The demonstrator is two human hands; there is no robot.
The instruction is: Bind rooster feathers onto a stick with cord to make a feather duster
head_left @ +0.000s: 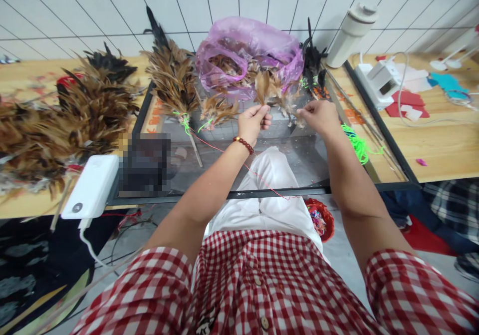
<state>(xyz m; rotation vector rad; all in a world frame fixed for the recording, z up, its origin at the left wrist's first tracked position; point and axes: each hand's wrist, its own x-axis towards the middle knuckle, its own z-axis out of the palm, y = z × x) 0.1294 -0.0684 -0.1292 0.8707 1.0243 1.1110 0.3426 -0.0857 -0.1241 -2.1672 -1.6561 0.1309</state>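
Note:
My left hand [254, 124], with a beaded bracelet on its wrist, pinches a small fan of brown feathers [263, 86] standing upright from the fingertips. Just to its right, my right hand [318, 117] is closed in a pinch beside pale, fluffy feathers [288, 106]; whatever its fingertips grip is hidden. Behind both hands lies a pink plastic bag [258, 30], its opening facing me and loose brown feathers inside. Left of my hands are a small feather bunch [218, 110] and a feather duster [172, 73] on a stick, bound with green string.
More brown feather dusters [90, 110] are heaped at the left, near a white power bank [91, 186]. Black feathers [313, 65], a white bottle [352, 35], green cord [357, 144] and a power strip [377, 83] lie rightward. A red thread [258, 174] crosses the dark-framed work surface [307, 164].

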